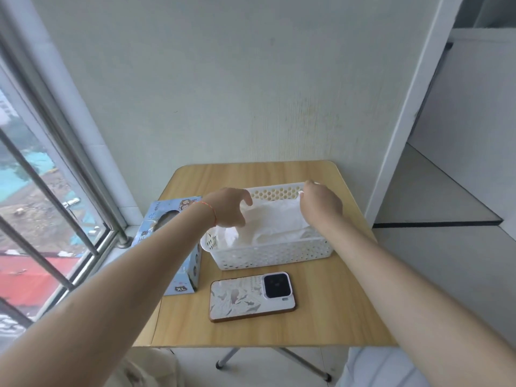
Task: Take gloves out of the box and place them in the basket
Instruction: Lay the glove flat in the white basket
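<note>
A white perforated basket (268,254) stands in the middle of the small wooden table (329,308). Thin translucent white gloves (275,222) lie piled inside it. My left hand (229,208) hovers over the basket's left end with its fingers curled down onto a glove; the grip itself is hidden. My right hand (321,202) is over the basket's far right corner and pinches the edge of a glove. The light-blue glove box (178,247), marked XL, lies to the left of the basket, partly behind my left forearm.
A phone (252,296) lies face down near the table's front edge, in front of the basket. A window with metal bars (47,196) runs along the left. A plain wall stands just behind the table, and tiled floor lies to the right.
</note>
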Demonstrator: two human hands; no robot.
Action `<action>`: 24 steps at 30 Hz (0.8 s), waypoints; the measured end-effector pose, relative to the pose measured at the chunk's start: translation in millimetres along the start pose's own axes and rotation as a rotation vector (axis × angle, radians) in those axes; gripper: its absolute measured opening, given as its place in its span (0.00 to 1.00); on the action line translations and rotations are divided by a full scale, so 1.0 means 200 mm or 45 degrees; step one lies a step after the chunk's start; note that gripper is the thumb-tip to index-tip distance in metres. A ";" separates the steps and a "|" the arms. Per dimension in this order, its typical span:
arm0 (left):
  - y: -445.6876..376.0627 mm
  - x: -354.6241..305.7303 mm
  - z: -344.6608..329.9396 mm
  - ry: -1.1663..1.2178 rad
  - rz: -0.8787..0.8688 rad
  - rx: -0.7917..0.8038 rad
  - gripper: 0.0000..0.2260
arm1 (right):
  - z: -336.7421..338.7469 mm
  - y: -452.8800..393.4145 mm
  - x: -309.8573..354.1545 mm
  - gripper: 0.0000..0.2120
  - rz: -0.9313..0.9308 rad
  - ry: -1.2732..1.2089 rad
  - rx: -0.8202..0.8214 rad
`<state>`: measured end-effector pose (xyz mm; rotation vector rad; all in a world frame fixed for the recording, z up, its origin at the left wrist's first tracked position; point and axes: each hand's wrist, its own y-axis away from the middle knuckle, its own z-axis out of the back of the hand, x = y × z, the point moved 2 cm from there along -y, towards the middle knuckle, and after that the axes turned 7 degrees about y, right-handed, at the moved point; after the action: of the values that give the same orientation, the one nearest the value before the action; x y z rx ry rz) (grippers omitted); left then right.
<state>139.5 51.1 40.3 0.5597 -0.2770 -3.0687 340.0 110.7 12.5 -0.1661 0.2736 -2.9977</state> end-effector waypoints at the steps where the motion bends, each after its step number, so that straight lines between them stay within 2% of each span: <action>1: -0.01 0.01 0.01 0.037 0.013 -0.004 0.22 | 0.01 0.01 0.00 0.14 0.008 0.033 0.002; 5: -0.03 0.03 0.07 -0.019 0.078 -0.120 0.22 | 0.05 0.03 0.00 0.19 0.060 0.163 -0.020; 8: -0.03 0.01 0.07 -0.423 0.114 -0.270 0.24 | 0.06 0.04 -0.02 0.21 0.103 0.226 -0.038; 10: -0.02 -0.03 0.04 -0.529 -0.003 -0.403 0.22 | 0.06 0.05 -0.03 0.22 0.130 0.259 -0.046; 12: -0.01 -0.08 -0.01 -0.343 -0.192 -0.452 0.18 | 0.05 0.05 -0.03 0.22 0.158 0.278 -0.059; 14: 0.00 -0.12 -0.07 -0.089 -0.326 -0.350 0.15 | 0.04 0.06 -0.02 0.21 0.189 0.287 -0.067; 15: 0.01 -0.13 -0.11 -0.041 -0.335 -0.264 0.16 | 0.04 0.06 -0.01 0.21 0.201 0.296 -0.070; 19: -0.02 -0.04 -0.25 -0.133 -0.157 0.007 0.36 | 0.03 0.07 -0.01 0.22 0.208 0.369 -0.084; 21: -0.04 0.01 -0.28 -0.134 -0.103 0.088 0.38 | 0.03 0.07 0.00 0.20 0.218 0.399 -0.056; 24: -0.07 0.02 -0.29 -0.119 -0.109 0.159 0.38 | 0.04 0.08 0.00 0.16 0.235 0.464 -0.016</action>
<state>156.6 54.7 -15.9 0.4429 -0.4611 -3.1822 343.1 93.4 17.8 0.3870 0.3224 -2.8236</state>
